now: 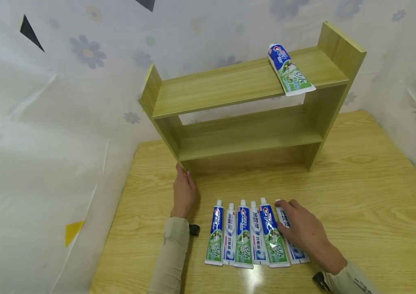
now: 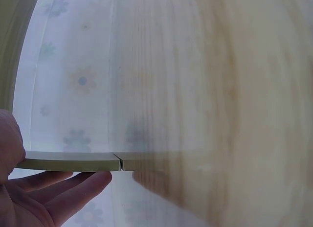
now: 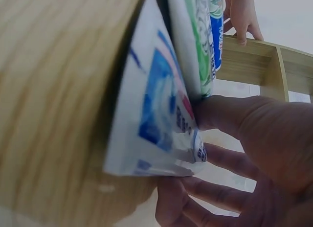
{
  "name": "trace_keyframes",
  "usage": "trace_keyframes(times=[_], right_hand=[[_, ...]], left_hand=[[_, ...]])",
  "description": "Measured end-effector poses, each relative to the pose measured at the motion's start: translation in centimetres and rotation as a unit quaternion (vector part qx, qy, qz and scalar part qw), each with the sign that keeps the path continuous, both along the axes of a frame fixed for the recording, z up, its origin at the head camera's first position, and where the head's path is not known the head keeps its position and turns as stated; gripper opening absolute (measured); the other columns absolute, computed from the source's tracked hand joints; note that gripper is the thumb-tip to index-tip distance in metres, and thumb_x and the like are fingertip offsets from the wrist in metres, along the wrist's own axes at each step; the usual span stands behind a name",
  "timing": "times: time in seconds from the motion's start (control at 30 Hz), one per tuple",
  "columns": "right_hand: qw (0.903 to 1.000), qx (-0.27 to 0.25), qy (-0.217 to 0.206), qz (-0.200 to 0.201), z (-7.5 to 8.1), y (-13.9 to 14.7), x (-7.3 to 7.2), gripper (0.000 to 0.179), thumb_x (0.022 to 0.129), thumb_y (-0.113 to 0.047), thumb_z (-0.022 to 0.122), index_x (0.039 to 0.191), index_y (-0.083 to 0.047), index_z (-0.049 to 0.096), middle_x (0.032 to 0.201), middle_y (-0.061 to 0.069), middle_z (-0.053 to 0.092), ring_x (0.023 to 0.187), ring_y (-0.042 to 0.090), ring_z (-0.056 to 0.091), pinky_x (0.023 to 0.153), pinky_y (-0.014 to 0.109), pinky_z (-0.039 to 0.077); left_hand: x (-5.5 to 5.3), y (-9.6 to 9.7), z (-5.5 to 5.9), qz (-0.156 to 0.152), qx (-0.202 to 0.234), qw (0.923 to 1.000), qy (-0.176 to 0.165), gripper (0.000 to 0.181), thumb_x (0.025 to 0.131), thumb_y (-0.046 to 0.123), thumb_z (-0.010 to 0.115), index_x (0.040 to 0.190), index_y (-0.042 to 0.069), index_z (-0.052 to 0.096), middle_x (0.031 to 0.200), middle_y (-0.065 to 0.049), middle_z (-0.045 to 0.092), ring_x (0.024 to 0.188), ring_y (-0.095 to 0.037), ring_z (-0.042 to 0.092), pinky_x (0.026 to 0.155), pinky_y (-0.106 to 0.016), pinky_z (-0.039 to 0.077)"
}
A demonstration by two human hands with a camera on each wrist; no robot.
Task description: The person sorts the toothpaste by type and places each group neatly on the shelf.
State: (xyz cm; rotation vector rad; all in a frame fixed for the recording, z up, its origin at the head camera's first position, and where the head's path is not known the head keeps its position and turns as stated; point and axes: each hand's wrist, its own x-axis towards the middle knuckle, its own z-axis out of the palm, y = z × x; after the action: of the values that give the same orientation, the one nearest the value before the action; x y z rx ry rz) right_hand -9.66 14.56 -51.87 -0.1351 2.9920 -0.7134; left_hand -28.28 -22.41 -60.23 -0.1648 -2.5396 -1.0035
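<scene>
My left hand grips the lower front edge of the left side panel of a wooden shelf. In the left wrist view, its thumb lies on one side of the panel edge and the fingers on the other. On the table, my right hand holds the rightmost white toothpaste tube, thumb along its left side and fingers over the right. Beside it lies a blue-and-green toothpaste tube, part of a side-by-side row of several tubes, caps toward the shelf.
Another blue-and-green tube lies on the shelf's top board near the right end, its flat end over the front edge. The wooden table meets a flower-patterned white sheet behind and at the sides.
</scene>
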Motion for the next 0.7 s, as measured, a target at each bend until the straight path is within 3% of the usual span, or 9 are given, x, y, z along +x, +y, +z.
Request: trace_keyframes(times=[0.13, 0.27, 0.3, 0.5, 0.53, 0.7], right_hand=[[0.9999, -0.005, 0.008, -0.004, -0.2, -0.1, 0.1, 0.055, 0.091, -0.024, 0.087, 0.141, -0.012, 0.067, 0.121, 0.019, 0.071, 0.081, 0.021, 0.061, 0.063, 0.040, 0.056], [0.9998, -0.005, 0.016, -0.010, -0.5, -0.2, 0.3, 0.052, 0.093, -0.023, 0.085, 0.141, -0.012, 0.067, 0.124, 0.021, 0.070, 0.087, 0.024, 0.065, 0.065, 0.043, 0.058], [0.9998, -0.004, 0.017, -0.012, -0.6, -0.3, 0.4, 0.052, 0.093, -0.023, 0.084, 0.141, -0.012, 0.067, 0.124, 0.022, 0.070, 0.088, 0.025, 0.066, 0.066, 0.044, 0.058], [0.9995, -0.005, 0.028, -0.013, -0.8, -0.4, 0.4, 0.049, 0.093, -0.020, 0.083, 0.139, -0.010, 0.066, 0.123, 0.023, 0.069, 0.087, 0.026, 0.067, 0.067, 0.046, 0.060], [0.9995, -0.007, 0.029, -0.012, -0.8, -0.4, 0.4, 0.049, 0.093, -0.020, 0.082, 0.139, -0.010, 0.066, 0.122, 0.023, 0.070, 0.086, 0.025, 0.066, 0.066, 0.046, 0.060], [0.9991, -0.026, 0.031, -0.011, -0.6, -0.2, 0.4, 0.049, 0.094, -0.019, 0.082, 0.139, -0.009, 0.066, 0.118, 0.021, 0.070, 0.079, 0.020, 0.061, 0.061, 0.039, 0.054]], left_hand=[[-0.5, -0.3, -0.7, 0.007, -0.010, 0.9999, -0.011, 0.051, 0.120, 0.036, 0.033, 0.162, 0.007, 0.037, 0.099, -0.016, 0.070, 0.068, -0.019, 0.063, 0.064, -0.038, 0.058], [-0.4, -0.2, -0.8, 0.012, -0.011, 0.9998, -0.008, 0.051, 0.120, 0.035, 0.033, 0.160, 0.005, 0.037, 0.100, -0.017, 0.071, 0.072, -0.022, 0.067, 0.066, -0.041, 0.061], [0.3, 0.1, 0.4, 0.007, -0.005, 1.0000, -0.001, 0.049, 0.120, 0.033, 0.035, 0.159, 0.004, 0.038, 0.102, -0.018, 0.071, 0.074, -0.024, 0.069, 0.068, -0.042, 0.062], [1.1, 0.7, 1.6, 0.000, 0.006, 1.0000, -0.002, 0.047, 0.120, 0.028, 0.037, 0.160, 0.002, 0.037, 0.110, -0.026, 0.072, 0.084, -0.034, 0.074, 0.079, -0.049, 0.065], [0.5, 0.4, 0.6, 0.007, 0.002, 0.9999, -0.009, 0.048, 0.120, 0.030, 0.036, 0.162, 0.005, 0.036, 0.110, -0.025, 0.072, 0.085, -0.034, 0.074, 0.079, -0.050, 0.065], [0.2, 0.2, 0.3, 0.000, 0.002, 1.0000, -0.005, 0.050, 0.120, 0.031, 0.034, 0.163, 0.005, 0.036, 0.100, -0.021, 0.070, 0.074, -0.029, 0.069, 0.071, -0.045, 0.062]])
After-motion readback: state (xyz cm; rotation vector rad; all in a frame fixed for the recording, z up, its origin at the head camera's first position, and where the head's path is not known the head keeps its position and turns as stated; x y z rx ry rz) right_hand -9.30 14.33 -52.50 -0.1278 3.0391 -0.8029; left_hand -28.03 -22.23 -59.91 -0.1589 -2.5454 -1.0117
